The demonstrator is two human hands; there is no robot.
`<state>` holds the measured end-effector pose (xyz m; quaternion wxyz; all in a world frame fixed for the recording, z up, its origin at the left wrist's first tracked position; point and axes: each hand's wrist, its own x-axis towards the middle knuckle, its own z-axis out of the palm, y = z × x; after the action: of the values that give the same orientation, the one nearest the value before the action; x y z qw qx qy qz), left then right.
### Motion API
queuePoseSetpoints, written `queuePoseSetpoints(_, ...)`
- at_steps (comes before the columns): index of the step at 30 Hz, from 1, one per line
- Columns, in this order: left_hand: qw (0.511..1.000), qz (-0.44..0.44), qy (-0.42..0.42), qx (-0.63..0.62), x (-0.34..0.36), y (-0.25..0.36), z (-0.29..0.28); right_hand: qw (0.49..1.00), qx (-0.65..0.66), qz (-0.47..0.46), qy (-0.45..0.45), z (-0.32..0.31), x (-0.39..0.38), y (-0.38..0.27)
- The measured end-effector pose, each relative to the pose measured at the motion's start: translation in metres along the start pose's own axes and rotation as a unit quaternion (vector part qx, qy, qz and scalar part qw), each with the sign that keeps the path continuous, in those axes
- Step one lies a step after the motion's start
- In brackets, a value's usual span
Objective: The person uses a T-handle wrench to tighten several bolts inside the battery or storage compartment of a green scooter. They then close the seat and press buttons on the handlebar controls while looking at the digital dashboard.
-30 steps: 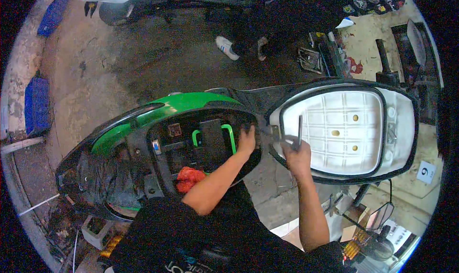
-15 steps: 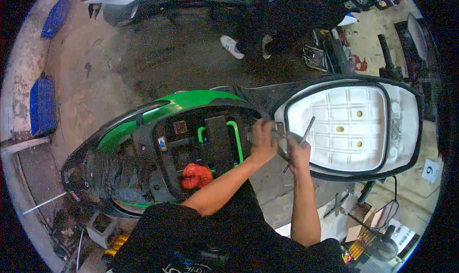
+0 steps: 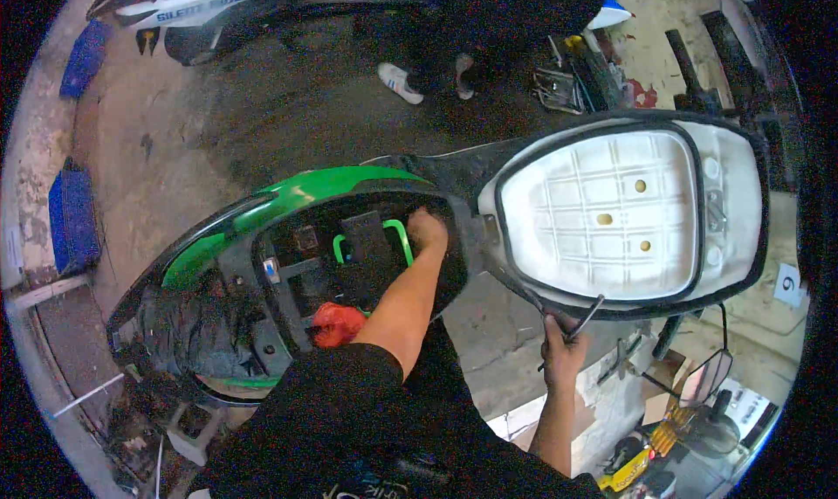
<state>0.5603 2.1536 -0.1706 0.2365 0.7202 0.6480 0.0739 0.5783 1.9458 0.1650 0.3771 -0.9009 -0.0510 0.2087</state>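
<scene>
My left hand [image 3: 428,230] reaches into the open under-seat compartment of a green and black scooter [image 3: 314,180], at its right end beside a green U-shaped bar [image 3: 397,241]; its fingers are hidden. My right hand [image 3: 563,342] is closed round a thin metal tool [image 3: 592,311] with long bars, just below the raised seat [image 3: 602,176], whose white underside faces up. A red cloth [image 3: 336,324] lies at the near side of the compartment, under my left forearm. A dark block [image 3: 362,224] sits between the green bar's arms.
A co-worker's shoe [image 3: 397,84] and dark legs show beyond the scooter, near a white bike body [image 3: 218,1] and piled tools [image 3: 567,80]. Blue bins [image 3: 74,220] line the left wall. A mirror [image 3: 707,377], concrete block [image 3: 188,420] and yellow parts [image 3: 663,433] are nearby.
My left hand has gone deeper into the compartment, away from my right hand. My right hand has moved down with the metal tool to the seat's lower edge.
</scene>
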Motion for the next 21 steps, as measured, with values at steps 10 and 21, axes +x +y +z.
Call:
queuePoseSetpoints(10,0.947,-0.008,-0.049,-0.318,-0.044,0.019,-0.098,0.998,0.068,0.015,0.003,-0.017,-0.023,0.015)
queuePoseSetpoints(21,0.542,-0.230,-0.481,-0.649,-0.059,-0.026,-0.202,0.994,0.070,0.077,-0.023,-0.049,-0.052,0.027)
